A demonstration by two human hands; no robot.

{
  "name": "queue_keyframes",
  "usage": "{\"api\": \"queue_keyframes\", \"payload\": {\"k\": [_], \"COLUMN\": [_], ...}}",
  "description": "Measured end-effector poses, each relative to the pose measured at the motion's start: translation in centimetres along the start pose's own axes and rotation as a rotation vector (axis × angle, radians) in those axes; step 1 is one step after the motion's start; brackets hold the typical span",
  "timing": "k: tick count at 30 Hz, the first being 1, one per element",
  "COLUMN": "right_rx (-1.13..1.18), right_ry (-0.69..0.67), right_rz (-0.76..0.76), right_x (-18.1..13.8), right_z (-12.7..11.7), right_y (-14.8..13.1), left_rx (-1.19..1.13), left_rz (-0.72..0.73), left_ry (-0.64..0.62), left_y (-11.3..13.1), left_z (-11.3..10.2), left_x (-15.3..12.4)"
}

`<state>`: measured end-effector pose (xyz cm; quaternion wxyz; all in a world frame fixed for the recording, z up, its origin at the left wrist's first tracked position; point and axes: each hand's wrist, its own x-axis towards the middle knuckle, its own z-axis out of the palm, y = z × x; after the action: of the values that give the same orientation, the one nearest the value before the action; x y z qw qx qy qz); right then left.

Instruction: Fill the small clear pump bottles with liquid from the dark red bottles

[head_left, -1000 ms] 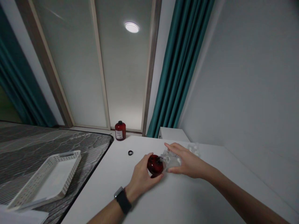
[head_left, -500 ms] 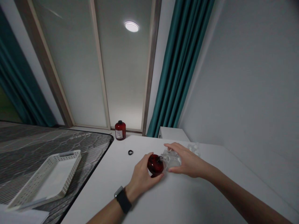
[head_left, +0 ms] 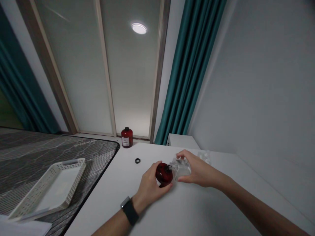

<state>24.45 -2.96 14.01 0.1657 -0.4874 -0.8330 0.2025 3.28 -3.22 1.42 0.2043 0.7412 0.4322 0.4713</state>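
My left hand (head_left: 152,183), with a dark watch on its wrist, is wrapped round a dark red bottle (head_left: 164,173). The bottle is tilted, its neck pointing right. My right hand (head_left: 193,168) grips a clear, square-looking container (head_left: 181,167) from its right side, thumb below and fingers above. The container's mouth meets the neck of the red bottle; whether they touch cannot be told. Beyond my hands, a small black ring (head_left: 137,161) lies on the white table (head_left: 115,196). Crumpled clear plastic (head_left: 204,156) lies behind my right hand.
A second red bottle (head_left: 127,139) with a white label and black cap stands at the table's far left corner. Left of the table, a white perforated basket (head_left: 71,190) sits on a grey patterned surface (head_left: 94,154). A white cabinet (head_left: 183,141) stands behind the table by a green curtain (head_left: 187,75).
The fingers of my right hand have shifted slightly to the right along the clear container. The red bottle and my left hand have barely moved.
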Motion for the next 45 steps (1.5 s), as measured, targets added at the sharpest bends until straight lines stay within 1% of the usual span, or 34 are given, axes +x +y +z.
{"api": "queue_keyframes", "payload": {"k": [17,24,30,39,45], "right_rx": [0.003,-0.005,0.001,0.003,-0.009], "right_ry": [-0.010,-0.013,-0.015,-0.027,-0.013], "right_rz": [-0.020,-0.026,-0.044,-0.032,-0.057], "right_x": [0.00,0.06,0.06,0.05,0.10], "right_z": [-0.18,-0.23,-0.09,-0.26,-0.26], "right_y": [-0.04,-0.06,0.42,0.18,0.29], "left_rx": [-0.022,-0.018,-0.015,-0.023,-0.018], "left_rz": [-0.042,-0.020,-0.022,-0.032,-0.031], "left_ry": [-0.022,-0.001,-0.006,-0.019,-0.018], "left_y": [0.14,-0.06,0.19,0.08,0.07], "left_z": [-0.16,0.01,-0.06,-0.11,-0.03], "left_x": [-0.05,-0.13,-0.12,-0.13,-0.19]}}
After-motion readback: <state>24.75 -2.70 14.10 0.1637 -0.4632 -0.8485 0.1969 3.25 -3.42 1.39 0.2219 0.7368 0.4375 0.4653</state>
